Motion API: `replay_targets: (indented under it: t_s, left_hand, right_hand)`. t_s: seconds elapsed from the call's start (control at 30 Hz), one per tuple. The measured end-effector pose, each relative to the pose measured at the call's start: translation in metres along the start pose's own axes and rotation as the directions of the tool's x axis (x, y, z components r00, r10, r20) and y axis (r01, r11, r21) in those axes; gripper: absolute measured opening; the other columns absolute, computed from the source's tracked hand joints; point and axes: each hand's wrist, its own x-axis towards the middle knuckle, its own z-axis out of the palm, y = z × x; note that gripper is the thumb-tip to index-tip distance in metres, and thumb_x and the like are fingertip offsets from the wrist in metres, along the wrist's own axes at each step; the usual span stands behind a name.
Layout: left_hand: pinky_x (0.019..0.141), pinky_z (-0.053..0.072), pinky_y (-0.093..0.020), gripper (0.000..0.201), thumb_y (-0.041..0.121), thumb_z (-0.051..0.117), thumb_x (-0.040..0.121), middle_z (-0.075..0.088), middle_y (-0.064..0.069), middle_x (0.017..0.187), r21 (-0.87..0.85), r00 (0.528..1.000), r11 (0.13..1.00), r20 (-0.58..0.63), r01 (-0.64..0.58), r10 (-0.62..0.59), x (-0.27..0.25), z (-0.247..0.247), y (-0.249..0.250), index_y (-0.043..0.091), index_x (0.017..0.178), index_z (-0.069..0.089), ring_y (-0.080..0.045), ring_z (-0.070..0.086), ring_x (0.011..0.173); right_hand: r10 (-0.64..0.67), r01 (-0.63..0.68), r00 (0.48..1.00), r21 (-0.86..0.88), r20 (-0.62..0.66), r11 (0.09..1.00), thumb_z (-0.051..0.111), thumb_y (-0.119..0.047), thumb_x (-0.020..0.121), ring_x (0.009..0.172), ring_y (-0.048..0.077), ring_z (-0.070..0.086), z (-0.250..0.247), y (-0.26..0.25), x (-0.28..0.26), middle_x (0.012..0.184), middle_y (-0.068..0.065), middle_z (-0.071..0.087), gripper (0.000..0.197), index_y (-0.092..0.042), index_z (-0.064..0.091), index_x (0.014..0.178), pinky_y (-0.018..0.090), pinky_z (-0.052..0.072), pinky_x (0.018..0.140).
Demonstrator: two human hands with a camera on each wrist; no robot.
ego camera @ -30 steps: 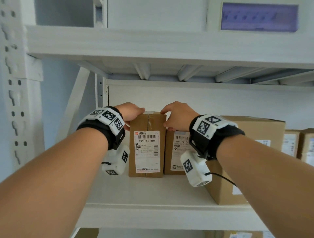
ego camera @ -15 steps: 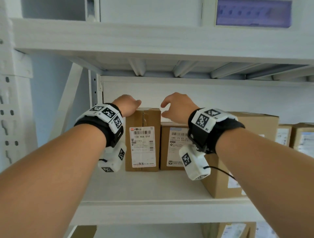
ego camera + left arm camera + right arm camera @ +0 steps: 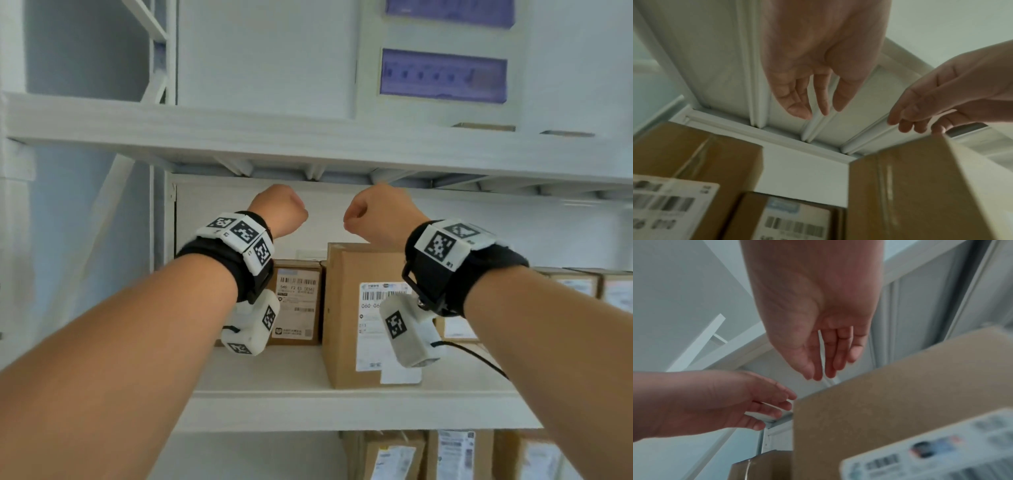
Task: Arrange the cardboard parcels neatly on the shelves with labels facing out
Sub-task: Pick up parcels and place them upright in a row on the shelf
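Hovering above the parcels (image 3: 363, 308), left hand (image 3: 279, 210) and right hand (image 3: 378, 214) hang loose-fingered, each grip empty.

Place: a parcel storeroom or small stockroom.
Shelving: white metal racking (image 3: 308, 144) with slotted uprights, diagonal braces and ribbed undersides, the kind used for storage.
Goods: brown cardboard parcels (image 3: 359, 308) stand in a row on the middle shelf (image 3: 291, 397), each sealed with tape and bearing a printed shipping label (image 3: 297, 301) with barcodes facing outward.
Lower level: more labelled parcels (image 3: 455, 455) at 5 o'clock, on the tier below.
Walls: plain pale walls; at 1 o'clock, a wall-mounted box with 2 tinted purple covers (image 3: 443, 75), resembling an electrical panel.
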Motion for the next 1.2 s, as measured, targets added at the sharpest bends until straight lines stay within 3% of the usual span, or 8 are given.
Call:
replay_targets:
  t_s: [0.17,0.33,0.5,0.67,0.77,0.9,1.07,1.2]
  left_hand:
    - [0.083,0.055,-0.040,0.013,0.027,0.052,0.094,0.048,-0.007,0.086,-0.133,0.997,0.991,0.081,0.003,0.008,-0.018,0.029,0.037,0.017,0.086,0.050,-0.025,0.053,0.080]
    - [0.090,0.050,-0.038,0.032,0.048,0.052,0.092,0.044,0.003,0.079,-0.095,0.995,0.995,0.104,0.004,0.006,-0.035,0.055,0.054,0.023,0.073,0.046,-0.020,0.049,0.083]
    - [0.084,0.043,-0.031,0.055,0.060,0.058,0.083,0.059,0.000,0.115,-0.132,0.992,0.990,0.120,0.056,-0.040,-0.047,0.066,0.053,0.015,0.115,0.062,-0.015,0.053,0.101]
    - [0.105,0.036,-0.035,0.098,0.057,0.071,0.074,0.033,-0.004,0.154,-0.224,0.980,0.962,0.153,0.158,-0.125,-0.062,0.075,0.047,0.018,0.150,0.024,-0.023,0.038,0.137]
    - [0.109,0.033,-0.037,0.109,0.055,0.074,0.072,0.025,-0.006,0.158,-0.238,0.979,0.955,0.144,0.177,-0.146,-0.068,0.079,0.042,0.020,0.154,0.012,-0.025,0.032,0.141]
    - [0.110,0.034,-0.038,0.107,0.057,0.074,0.071,0.031,-0.005,0.156,-0.215,0.975,0.958,0.153,0.191,-0.160,-0.076,0.083,0.038,0.017,0.153,0.019,-0.024,0.035,0.140]
    - [0.108,0.034,-0.039,0.108,0.059,0.075,0.068,0.028,-0.003,0.157,-0.254,0.993,0.961,0.048,0.114,-0.105,-0.084,0.072,0.037,0.027,0.153,0.016,-0.025,0.033,0.141]
    - [0.097,0.044,-0.036,0.097,0.074,0.067,0.059,0.047,-0.002,0.141,-0.249,0.995,0.967,-0.074,0.042,-0.063,-0.094,0.039,0.025,0.039,0.142,0.032,-0.022,0.050,0.125]
  right_hand:
    - [0.088,-0.088,0.996,0.025,-0.032,0.996,0.059,-0.021,0.084,0.097,0.019,0.063,-0.019,0.043,-0.016,0.103,-0.001,0.071,0.017,-0.021,0.075,0.091,0.035,0.053,0.085]
    - [0.153,-0.155,0.987,-0.045,-0.040,0.987,0.056,-0.043,0.087,0.113,0.023,0.052,-0.018,0.086,-0.037,0.123,0.004,0.054,0.032,-0.025,0.064,0.112,0.036,0.044,0.091]
    - [0.254,-0.258,0.959,0.018,0.125,0.966,0.050,-0.062,0.086,0.116,0.024,0.054,-0.010,0.110,-0.057,0.138,0.007,0.048,0.062,-0.025,0.046,0.135,0.032,0.045,0.090]
    - [0.294,-0.328,0.921,0.104,0.255,0.939,0.057,-0.059,0.084,0.122,0.028,0.053,0.000,0.121,-0.073,0.143,0.011,0.047,0.084,-0.020,0.021,0.149,0.039,0.044,0.097]
    - [0.288,-0.340,0.916,0.160,0.279,0.927,0.058,-0.057,0.084,0.106,0.025,0.064,0.007,0.122,-0.077,0.133,0.011,0.056,0.086,-0.018,0.018,0.150,0.041,0.053,0.092]
    - [0.247,-0.341,0.905,0.245,0.345,0.908,0.058,-0.051,0.088,0.084,0.018,0.071,0.011,0.117,-0.083,0.113,0.006,0.067,0.071,-0.016,0.030,0.143,0.038,0.060,0.078]
    - [0.198,-0.273,0.940,0.267,0.278,0.924,0.059,-0.051,0.086,0.069,0.014,0.073,0.007,0.098,-0.083,0.090,0.002,0.070,0.062,-0.012,0.042,0.131,0.034,0.062,0.068]
    - [0.165,-0.239,0.955,0.311,0.245,0.920,0.062,-0.056,0.082,0.067,0.015,0.073,0.002,0.070,-0.077,0.082,0.003,0.072,0.059,-0.013,0.046,0.120,0.031,0.061,0.065]
